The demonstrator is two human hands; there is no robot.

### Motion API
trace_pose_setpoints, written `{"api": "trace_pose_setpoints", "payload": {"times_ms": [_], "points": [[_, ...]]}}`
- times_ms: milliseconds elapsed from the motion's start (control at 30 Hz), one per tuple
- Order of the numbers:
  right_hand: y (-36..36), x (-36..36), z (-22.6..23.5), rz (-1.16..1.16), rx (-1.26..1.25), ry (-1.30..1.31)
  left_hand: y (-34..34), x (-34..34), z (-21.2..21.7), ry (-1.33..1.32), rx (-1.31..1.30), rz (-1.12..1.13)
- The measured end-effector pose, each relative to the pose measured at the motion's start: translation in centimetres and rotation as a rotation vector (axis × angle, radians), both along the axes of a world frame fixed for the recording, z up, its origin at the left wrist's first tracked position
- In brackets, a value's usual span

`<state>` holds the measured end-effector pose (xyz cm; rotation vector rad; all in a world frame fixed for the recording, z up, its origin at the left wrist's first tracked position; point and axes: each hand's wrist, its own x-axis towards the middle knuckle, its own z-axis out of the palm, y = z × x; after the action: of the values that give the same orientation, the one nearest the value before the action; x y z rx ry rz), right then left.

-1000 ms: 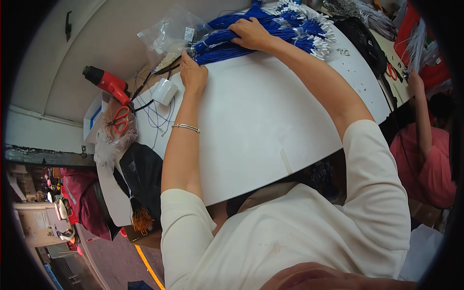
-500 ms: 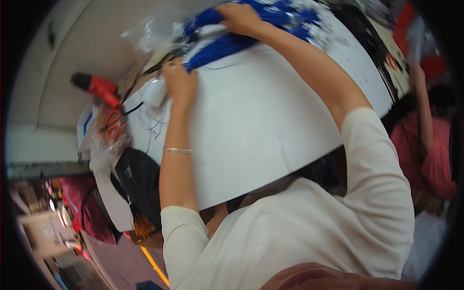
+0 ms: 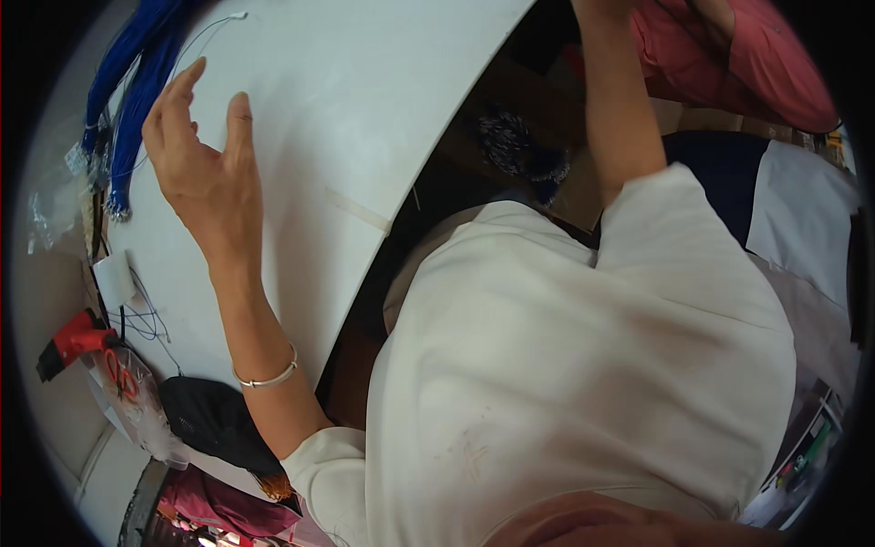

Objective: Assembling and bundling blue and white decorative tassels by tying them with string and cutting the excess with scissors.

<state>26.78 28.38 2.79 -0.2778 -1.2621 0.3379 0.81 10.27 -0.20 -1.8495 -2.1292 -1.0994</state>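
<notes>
My left hand hovers over the white table, thumb and fingers apart, holding nothing. Beside it, at the far left, lie bundles of blue wires with pale tips. One thin loose wire with a small white connector curves out past my fingertips. My right arm reaches up past the table's right edge. Only the start of my right hand shows at the top rim; its fingers are cut off, so what they touch is hidden.
The white tabletop slants across the left. On it are a white block, a red heat gun, orange-handled scissors and a black bag. Below its right edge sits a dark wire bundle. A person in pink is at the upper right.
The view has swung to the right. My right hand has left the blue wires and moved far to the right. My left hand, earlier by the wires and white block, is now raised with fingers spread.
</notes>
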Motion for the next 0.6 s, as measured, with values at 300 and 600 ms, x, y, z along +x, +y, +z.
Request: {"api": "trace_pose_setpoints", "payload": {"times_ms": [300,600], "points": [[-3.3,10.9,-23.0,-0.464,-0.697,-0.234,-1.9,9.8,-0.2,0.038,-0.249,-0.273],[-5.1,19.4,-56.9,-0.267,-1.308,-1.029,0.9,14.1,-2.0,0.35,-0.501,-0.197]]}}
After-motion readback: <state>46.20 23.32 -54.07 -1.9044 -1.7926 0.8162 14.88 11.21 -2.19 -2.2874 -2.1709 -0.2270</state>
